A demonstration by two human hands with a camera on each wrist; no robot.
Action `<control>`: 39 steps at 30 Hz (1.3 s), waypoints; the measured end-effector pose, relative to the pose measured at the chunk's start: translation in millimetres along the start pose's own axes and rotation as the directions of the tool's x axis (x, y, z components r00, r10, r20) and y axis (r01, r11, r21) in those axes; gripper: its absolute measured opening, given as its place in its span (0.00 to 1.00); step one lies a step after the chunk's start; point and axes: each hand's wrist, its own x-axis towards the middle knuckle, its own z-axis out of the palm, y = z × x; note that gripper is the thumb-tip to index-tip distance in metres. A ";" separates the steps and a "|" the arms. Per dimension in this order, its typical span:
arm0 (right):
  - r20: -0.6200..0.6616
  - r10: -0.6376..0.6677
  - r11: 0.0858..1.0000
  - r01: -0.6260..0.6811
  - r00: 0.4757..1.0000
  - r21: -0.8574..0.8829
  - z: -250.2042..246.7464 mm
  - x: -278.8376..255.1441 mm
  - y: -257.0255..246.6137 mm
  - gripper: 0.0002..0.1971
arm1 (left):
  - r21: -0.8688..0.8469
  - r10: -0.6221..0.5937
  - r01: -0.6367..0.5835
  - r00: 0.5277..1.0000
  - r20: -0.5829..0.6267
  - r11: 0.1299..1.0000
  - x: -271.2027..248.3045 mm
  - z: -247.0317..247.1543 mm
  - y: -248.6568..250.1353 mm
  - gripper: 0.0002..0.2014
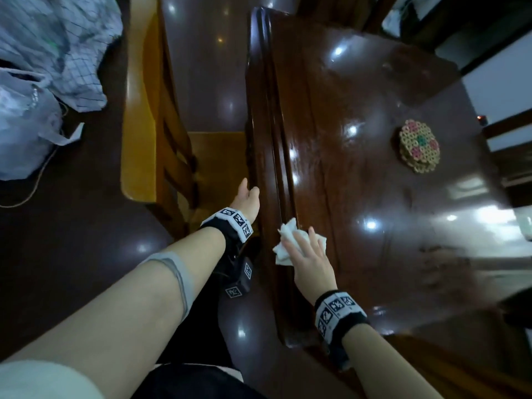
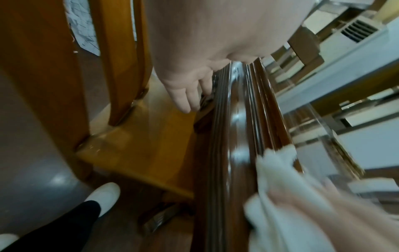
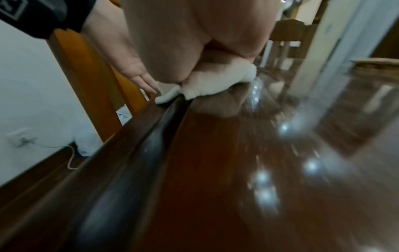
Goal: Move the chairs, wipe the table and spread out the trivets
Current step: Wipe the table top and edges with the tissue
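Nearest, a crumpled white cloth (image 1: 290, 243) is pressed flat onto the dark table (image 1: 359, 180) under the right hand (image 1: 312, 259), whose fingers are laid spread over it, just inside the table's moulded near edge. The step in hand is judged to be the wiping. It is best done with the palm kept flat and the cloth bunched fully under it, and the grooves of the edge moulding are probably worth a pass along their length. Just beyond, the left hand (image 1: 247, 198) is set against the outer edge of the table, fingers straight and together, nothing held; the body can be steadied from there. Beside it a light wooden chair (image 1: 161, 133) stands close to the table edge. Farther off, the trivets (image 1: 419, 145) are seen stacked in one pile on the tabletop, not yet spread; the surface under them is likely to need wiping too.
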 end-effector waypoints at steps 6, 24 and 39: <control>0.066 0.119 0.967 -0.130 0.991 0.218 36.0 -136.5 -10.7 0.42 | 0.063 -0.025 0.022 0.998 0.057 0.998 -47.0 0.5 -28.4 0.27; -0.077 0.298 0.795 -0.203 0.951 0.572 -9.2 -207.2 -10.8 0.18 | 0.332 0.029 -0.093 0.981 0.194 0.939 -124.8 6.3 -46.0 0.24; 0.086 0.407 0.001 -0.094 0.909 0.996 -79.9 -111.6 -15.8 0.25 | 0.448 -0.061 -0.198 0.863 0.501 0.872 -166.6 22.4 11.4 0.35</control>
